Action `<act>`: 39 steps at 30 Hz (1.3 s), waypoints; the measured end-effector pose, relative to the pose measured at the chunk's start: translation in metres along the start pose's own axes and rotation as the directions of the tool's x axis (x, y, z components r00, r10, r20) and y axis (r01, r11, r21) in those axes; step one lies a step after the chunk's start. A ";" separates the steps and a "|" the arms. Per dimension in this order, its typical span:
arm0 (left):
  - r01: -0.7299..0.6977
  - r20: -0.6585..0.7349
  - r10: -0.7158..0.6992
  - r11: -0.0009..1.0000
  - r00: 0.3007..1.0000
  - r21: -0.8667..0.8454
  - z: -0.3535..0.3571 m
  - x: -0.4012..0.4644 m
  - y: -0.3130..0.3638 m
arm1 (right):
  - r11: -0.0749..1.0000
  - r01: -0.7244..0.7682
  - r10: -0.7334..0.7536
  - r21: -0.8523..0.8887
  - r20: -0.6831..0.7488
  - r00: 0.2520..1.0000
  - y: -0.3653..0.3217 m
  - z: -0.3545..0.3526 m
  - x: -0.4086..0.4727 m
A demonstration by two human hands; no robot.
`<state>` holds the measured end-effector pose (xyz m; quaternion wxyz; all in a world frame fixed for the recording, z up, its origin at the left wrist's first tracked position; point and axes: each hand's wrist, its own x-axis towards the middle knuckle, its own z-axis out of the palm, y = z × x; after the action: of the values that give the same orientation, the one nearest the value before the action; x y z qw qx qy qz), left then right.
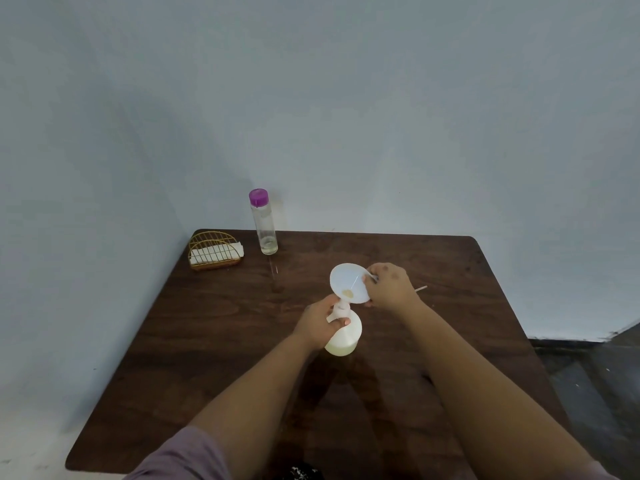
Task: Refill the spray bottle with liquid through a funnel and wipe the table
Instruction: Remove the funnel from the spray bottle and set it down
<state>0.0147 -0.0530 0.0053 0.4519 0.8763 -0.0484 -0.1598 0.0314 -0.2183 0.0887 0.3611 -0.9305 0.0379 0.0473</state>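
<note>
White funnel (349, 285) stem behind fingers (372, 284)

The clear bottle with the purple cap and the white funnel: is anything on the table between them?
No object. In the head view only bare brown table separates the clear bottle from the funnel.

left grip (320, 325) curled, right grip (389, 287) pinching
</note>
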 end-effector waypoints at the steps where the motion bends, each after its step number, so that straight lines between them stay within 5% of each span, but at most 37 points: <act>1: 0.002 -0.003 -0.002 1.000 1.000 -0.001 0.000 -0.001 0.001 | 1.000 0.014 -0.014 -0.010 -0.001 1.000 0.000 0.000 0.001; 20: 0.028 -0.008 -0.028 0.999 1.000 -0.042 0.001 -0.002 0.005 | 0.995 0.046 -0.047 -0.084 -0.012 0.999 0.000 0.001 0.000; 27: -0.005 0.080 0.000 0.998 0.997 0.062 -0.010 -0.002 0.016 | 0.978 -0.083 0.089 0.190 -0.019 0.996 0.003 -0.016 0.006; 32: 0.139 0.073 -0.126 0.969 0.989 -0.205 -0.040 -0.002 0.037 | 0.934 -0.134 0.146 0.330 -0.010 0.989 0.001 -0.027 0.009; 39: 0.178 0.035 -0.202 0.750 0.979 -0.637 -0.081 0.013 0.080 | 0.898 -0.151 0.155 0.414 0.024 0.988 -0.014 -0.021 0.030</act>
<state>0.0580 -0.0396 0.1105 0.7038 0.6745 0.1060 -0.1959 0.0634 -0.2232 0.1095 0.5453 -0.8270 0.1217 0.0622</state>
